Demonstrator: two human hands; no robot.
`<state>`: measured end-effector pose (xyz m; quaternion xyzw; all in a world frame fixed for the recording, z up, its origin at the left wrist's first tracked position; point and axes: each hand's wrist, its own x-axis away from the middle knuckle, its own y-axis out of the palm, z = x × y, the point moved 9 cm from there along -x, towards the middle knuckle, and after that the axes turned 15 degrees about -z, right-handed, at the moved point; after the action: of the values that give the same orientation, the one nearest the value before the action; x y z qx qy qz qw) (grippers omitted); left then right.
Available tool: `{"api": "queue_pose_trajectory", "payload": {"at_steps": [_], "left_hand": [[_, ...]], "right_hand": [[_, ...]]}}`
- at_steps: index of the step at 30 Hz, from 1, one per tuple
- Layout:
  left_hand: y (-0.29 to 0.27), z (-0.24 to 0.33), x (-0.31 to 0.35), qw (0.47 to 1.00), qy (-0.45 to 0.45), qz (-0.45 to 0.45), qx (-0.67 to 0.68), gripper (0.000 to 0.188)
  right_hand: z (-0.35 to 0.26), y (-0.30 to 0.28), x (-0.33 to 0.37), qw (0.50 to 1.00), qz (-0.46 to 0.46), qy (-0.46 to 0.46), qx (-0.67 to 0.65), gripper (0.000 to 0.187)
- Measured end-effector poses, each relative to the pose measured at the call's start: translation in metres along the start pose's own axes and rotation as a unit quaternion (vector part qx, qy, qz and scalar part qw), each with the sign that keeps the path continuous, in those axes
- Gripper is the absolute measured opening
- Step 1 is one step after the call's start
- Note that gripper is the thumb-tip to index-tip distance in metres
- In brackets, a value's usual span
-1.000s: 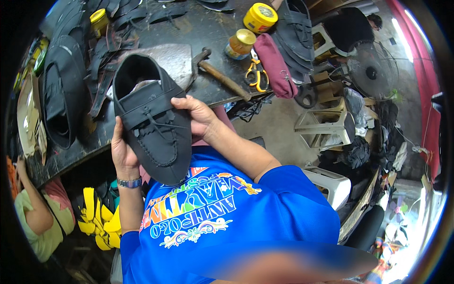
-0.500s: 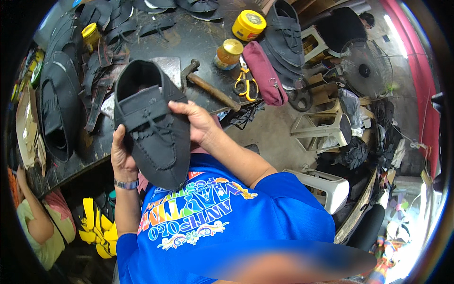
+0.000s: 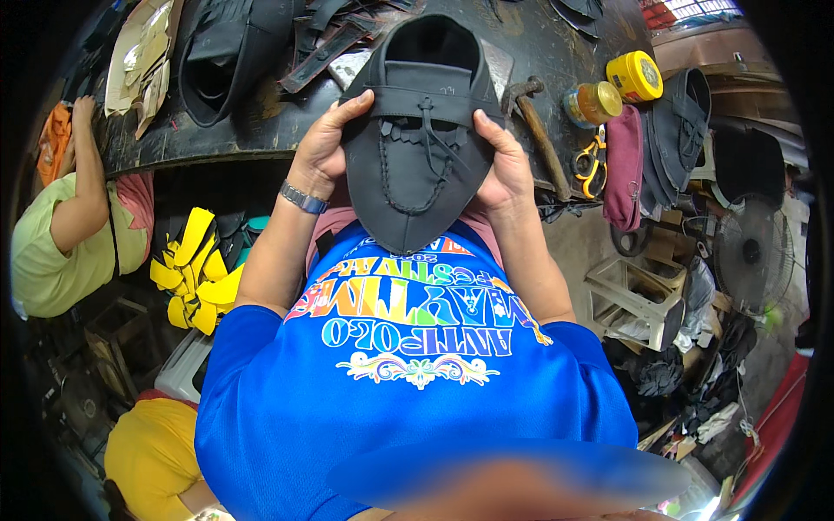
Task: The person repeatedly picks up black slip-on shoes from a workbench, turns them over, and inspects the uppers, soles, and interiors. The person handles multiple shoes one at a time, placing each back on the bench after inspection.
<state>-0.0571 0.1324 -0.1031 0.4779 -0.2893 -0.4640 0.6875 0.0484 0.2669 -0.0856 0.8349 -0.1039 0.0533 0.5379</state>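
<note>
A black shoe upper (image 3: 391,187) hangs before my chest, its opening away from me and its pointed toe toward me. It has a strap across the front, a thin tied lace and a stitched, gathered seam. My left hand (image 3: 325,149) grips its left side, thumb on top near the strap; the other fingers are mostly hidden beneath. My right hand (image 3: 507,167) holds the right side the same way, thumb on the strap's end. Just beyond my right hand, a wooden-handled hammer (image 3: 542,139) lies on the dark worktable (image 3: 252,139).
Right of the hammer are yellow-handled scissors (image 3: 592,165), a maroon pouch (image 3: 623,165), an amber jar (image 3: 592,104), a yellow tub (image 3: 635,76) and stacked black uppers (image 3: 682,130). Another upper (image 3: 221,61) lies left. Co-workers (image 3: 65,226) sit at left; stools (image 3: 638,295) and a fan (image 3: 754,252) stand right.
My view has turned, so the table's things appear shifted. The shoe upper has straightened from its slant. Both hands keep hold of it, the right now farther out at its side.
</note>
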Motion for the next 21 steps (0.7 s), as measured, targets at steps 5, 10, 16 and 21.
{"api": "queue_pose_trajectory", "payload": {"at_steps": [5,10,16,21], "left_hand": [[0.027,0.034,-0.002,0.968,0.016,0.011,-0.250,0.053],[0.077,0.098,0.007,0.909,0.194,-0.032,-0.367,0.068],[0.025,0.105,-0.013,0.922,0.192,0.085,-0.326,0.049],[-0.004,0.080,-0.007,0.942,0.213,0.036,-0.257,0.053]], "right_hand": [[-0.063,0.071,0.001,0.957,-0.137,-0.128,0.223,0.028],[-0.086,0.138,0.009,0.633,-0.154,-0.283,0.704,0.032],[-0.007,0.110,-0.028,0.314,-0.148,-0.195,0.917,0.031],[-0.058,0.067,0.026,0.340,-0.014,-0.268,0.901,0.045]]}}
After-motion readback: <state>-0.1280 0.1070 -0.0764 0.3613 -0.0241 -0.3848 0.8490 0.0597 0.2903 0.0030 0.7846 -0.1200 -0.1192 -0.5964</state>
